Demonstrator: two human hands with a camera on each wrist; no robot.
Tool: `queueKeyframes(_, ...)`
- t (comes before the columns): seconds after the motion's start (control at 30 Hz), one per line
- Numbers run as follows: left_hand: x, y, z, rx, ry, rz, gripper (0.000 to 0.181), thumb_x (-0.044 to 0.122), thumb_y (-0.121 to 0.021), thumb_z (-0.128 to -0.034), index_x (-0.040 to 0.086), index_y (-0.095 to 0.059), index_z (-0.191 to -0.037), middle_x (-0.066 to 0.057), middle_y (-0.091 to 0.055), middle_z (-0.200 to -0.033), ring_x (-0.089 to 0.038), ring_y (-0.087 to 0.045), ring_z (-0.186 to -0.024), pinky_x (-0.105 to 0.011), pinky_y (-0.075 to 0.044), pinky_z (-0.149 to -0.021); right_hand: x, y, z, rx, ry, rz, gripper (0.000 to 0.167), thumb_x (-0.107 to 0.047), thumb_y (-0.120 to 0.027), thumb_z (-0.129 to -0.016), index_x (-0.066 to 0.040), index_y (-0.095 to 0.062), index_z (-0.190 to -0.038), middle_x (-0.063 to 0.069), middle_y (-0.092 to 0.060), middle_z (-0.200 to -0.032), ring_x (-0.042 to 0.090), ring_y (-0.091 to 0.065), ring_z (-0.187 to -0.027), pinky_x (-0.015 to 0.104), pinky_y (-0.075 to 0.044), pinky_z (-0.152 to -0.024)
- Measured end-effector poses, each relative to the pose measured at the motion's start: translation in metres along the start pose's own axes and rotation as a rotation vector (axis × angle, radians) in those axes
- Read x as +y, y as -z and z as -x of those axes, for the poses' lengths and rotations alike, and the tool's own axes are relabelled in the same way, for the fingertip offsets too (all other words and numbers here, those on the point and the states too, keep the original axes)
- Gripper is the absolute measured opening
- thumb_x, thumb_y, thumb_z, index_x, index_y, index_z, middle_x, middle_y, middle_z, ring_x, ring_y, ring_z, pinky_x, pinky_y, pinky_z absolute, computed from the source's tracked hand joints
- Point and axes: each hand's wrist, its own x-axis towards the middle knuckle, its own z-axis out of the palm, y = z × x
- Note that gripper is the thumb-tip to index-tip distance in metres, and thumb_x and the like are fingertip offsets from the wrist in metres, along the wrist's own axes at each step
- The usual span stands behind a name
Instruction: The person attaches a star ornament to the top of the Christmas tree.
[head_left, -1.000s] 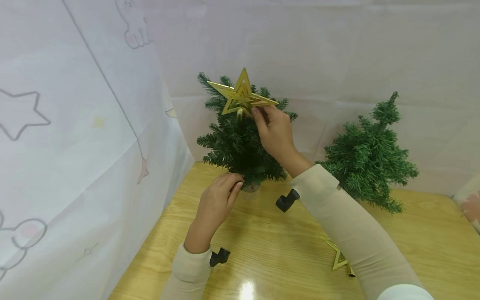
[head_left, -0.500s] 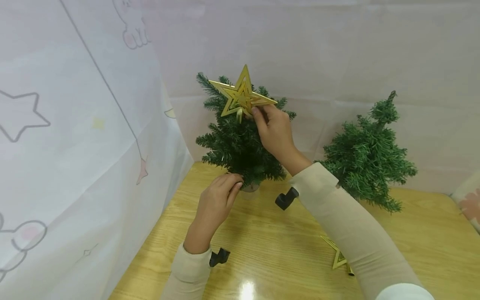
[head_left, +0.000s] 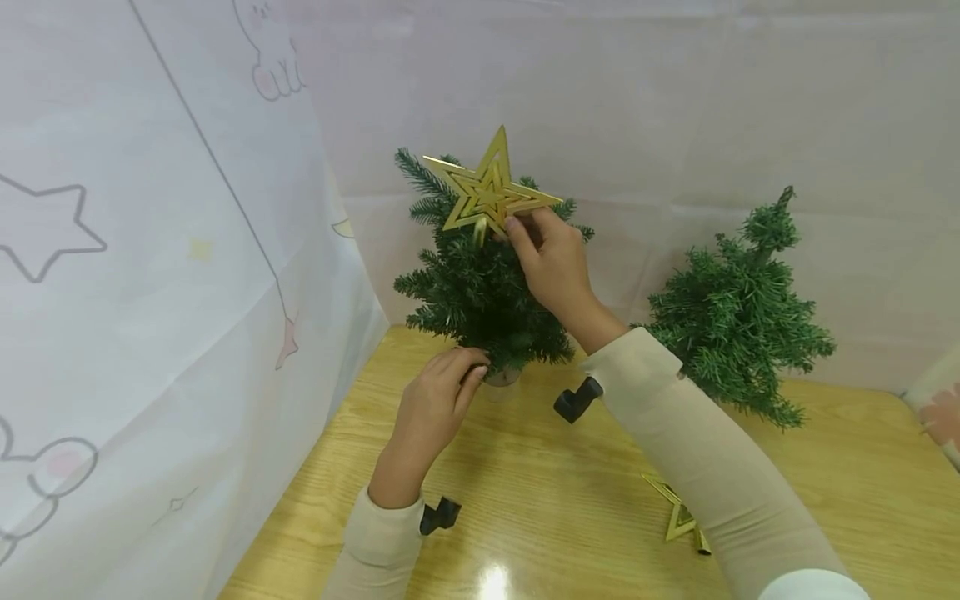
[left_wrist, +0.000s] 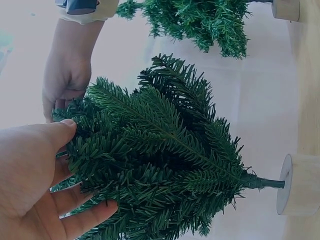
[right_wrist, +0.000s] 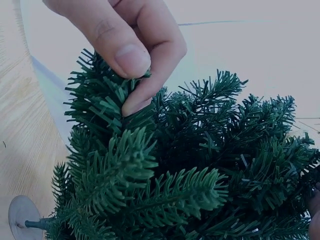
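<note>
In the head view, a gold star tree topper (head_left: 487,196) stands before the upper part of the left small Christmas tree (head_left: 480,283). My right hand (head_left: 555,258) pinches the star by its lower right side. A short gold tube hangs under the star; whether it sits over the treetop I cannot tell. Low on the same tree, my left hand (head_left: 435,404) pinches a branch tip. Close up in the right wrist view, the left thumb and forefinger (right_wrist: 132,60) hold that branch (right_wrist: 100,105). The left wrist view shows the tree's round pale base (left_wrist: 295,185).
A second small Christmas tree (head_left: 742,308) stands to the right on the wooden table (head_left: 525,492). Another gold star (head_left: 678,517) lies on the tabletop, partly hidden by my right sleeve. A patterned cloth (head_left: 210,275) hangs at the left, and a plain cloth closes off the back.
The star has tilted and shifted slightly to the right, its top point leaning further right, with my right hand following. My left hand keeps its place at the lower branch.
</note>
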Motion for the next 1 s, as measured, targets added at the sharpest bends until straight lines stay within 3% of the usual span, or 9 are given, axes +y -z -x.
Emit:
queueKeyframes(0.3, 0.0, 0.0, -0.001, -0.012, 0.004, 0.003, 0.017, 0.025, -0.058, -0.1, 0.018, -0.065, -0.114, 0.002, -0.066, -0.115, -0.018, -0.061, -0.107, -0.038, -0.055, -0.083, 0.001, 0.001, -0.003, 0.006, -0.05, -0.051, 0.025, -0.025, -0.058, -0.1, -0.006, -0.065, -0.114, 0.004, -0.071, -0.095, 0.009, -0.067, -0.083, 0.025, -0.053, -0.069)
queueKeyframes(0.6, -0.001, 0.0, -0.001, -0.025, 0.014, 0.006, 0.018, 0.026, -0.056, -0.1009, 0.019, -0.065, -0.115, 0.002, -0.065, -0.115, -0.017, -0.061, -0.108, -0.037, -0.054, -0.084, -0.002, 0.003, -0.007, -0.012, -0.026, 0.026, 0.023, -0.024, -0.058, -0.1, -0.006, -0.066, -0.112, 0.004, -0.07, -0.092, 0.011, -0.065, -0.079, 0.026, -0.053, -0.068)
queueKeyframes(1.0, -0.004, 0.0, -0.002, 0.001, -0.005, 0.042, 0.02, 0.028, -0.053, -0.1016, 0.017, -0.064, -0.115, 0.001, -0.066, -0.114, -0.018, -0.061, -0.106, -0.036, -0.053, -0.086, -0.006, 0.005, -0.014, -0.039, 0.054, 0.112, 0.023, -0.023, -0.058, -0.1, -0.003, -0.066, -0.108, 0.006, -0.071, -0.092, 0.014, -0.066, -0.076, 0.029, -0.053, -0.067)
